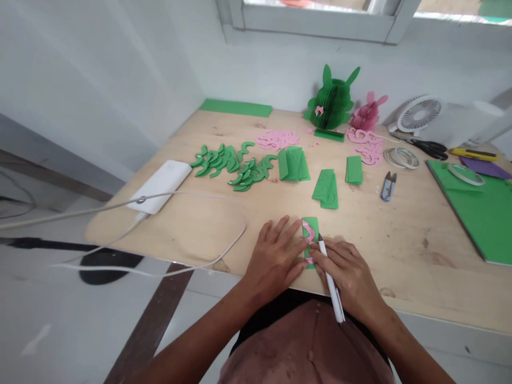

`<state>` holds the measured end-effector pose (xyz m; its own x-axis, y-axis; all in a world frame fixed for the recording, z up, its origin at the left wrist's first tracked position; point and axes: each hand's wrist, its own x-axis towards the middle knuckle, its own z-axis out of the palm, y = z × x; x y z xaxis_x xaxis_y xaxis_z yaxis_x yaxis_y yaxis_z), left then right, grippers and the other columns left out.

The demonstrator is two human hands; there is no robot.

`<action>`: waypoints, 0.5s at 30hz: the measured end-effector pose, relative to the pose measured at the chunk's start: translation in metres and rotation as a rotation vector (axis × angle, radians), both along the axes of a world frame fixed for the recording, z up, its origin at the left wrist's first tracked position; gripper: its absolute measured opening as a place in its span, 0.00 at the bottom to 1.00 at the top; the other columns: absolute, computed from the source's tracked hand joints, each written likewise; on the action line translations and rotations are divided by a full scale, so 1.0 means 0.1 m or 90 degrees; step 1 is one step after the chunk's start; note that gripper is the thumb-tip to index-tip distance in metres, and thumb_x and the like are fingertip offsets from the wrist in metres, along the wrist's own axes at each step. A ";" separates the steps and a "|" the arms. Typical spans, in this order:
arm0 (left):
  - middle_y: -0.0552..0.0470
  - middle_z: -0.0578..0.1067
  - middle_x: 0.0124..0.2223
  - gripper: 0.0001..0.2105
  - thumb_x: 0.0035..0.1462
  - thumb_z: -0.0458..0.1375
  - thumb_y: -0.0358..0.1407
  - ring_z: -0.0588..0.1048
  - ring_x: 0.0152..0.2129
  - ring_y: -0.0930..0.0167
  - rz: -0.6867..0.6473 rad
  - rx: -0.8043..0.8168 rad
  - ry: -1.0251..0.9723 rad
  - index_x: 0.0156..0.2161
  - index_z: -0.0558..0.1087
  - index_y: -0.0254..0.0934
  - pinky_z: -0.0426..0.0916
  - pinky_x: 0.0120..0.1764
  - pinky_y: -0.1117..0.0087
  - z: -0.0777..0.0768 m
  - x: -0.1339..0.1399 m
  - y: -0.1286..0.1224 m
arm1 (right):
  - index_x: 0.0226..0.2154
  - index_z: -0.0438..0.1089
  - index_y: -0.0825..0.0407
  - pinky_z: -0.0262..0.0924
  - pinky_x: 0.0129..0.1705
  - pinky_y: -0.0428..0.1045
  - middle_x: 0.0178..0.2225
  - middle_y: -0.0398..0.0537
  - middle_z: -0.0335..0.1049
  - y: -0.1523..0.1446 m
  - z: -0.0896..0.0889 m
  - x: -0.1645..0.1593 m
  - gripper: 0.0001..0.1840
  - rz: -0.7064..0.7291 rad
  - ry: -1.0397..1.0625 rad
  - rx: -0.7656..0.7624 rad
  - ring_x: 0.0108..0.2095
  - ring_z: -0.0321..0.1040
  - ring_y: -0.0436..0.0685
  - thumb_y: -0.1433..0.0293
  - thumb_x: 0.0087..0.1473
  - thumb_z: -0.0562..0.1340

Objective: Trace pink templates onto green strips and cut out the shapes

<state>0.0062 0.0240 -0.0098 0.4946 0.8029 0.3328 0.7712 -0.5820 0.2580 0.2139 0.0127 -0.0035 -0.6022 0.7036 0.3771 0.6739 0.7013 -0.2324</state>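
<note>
Lower centre: we see the left hand (pixel 276 258) splayed, grasping nothing, fingertips on a green card (pixel 314 223) bearing a pink cut-out (pixel 309 231), probably steadying both; the right hand's (pixel 348 272) grip encloses a white pen (pixel 332 288).

Left hand (pixel 276 257) rested spread on small green paper rectangle (pixel 314 223) bearing curved pink paper cutout (pixel 308 231) | right hand (pixel 352 274) touched rectangle, held slim white dark-tipped pen (pixel 334 296) | curved green paper pieces (pixel 247 177) lay heaped beyond | pleated green paper figure with ears (pixel 332 104) stood near white wall (pixel 264 69)
</note>
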 end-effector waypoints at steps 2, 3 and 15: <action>0.49 0.65 0.61 0.18 0.57 0.56 0.44 0.57 0.60 0.58 -0.005 0.005 0.003 0.52 0.71 0.47 0.51 0.58 0.51 0.00 0.00 0.01 | 0.50 0.69 0.50 0.59 0.48 0.57 0.49 0.54 0.73 0.00 -0.01 0.00 0.17 0.003 0.003 0.009 0.52 0.67 0.61 0.74 0.60 0.56; 0.49 0.65 0.61 0.18 0.57 0.56 0.44 0.58 0.60 0.58 -0.008 0.005 0.005 0.52 0.71 0.46 0.51 0.58 0.51 0.00 0.00 0.01 | 0.51 0.68 0.50 0.59 0.48 0.58 0.49 0.54 0.73 0.00 -0.01 0.00 0.17 0.003 0.004 0.013 0.52 0.67 0.61 0.74 0.60 0.56; 0.52 0.67 0.60 0.19 0.59 0.53 0.45 0.55 0.62 0.59 -0.055 -0.029 0.003 0.54 0.69 0.47 0.46 0.60 0.49 0.02 -0.04 0.08 | 0.51 0.67 0.49 0.58 0.48 0.58 0.48 0.53 0.73 0.00 -0.02 0.00 0.17 0.005 0.016 -0.003 0.52 0.66 0.62 0.75 0.60 0.56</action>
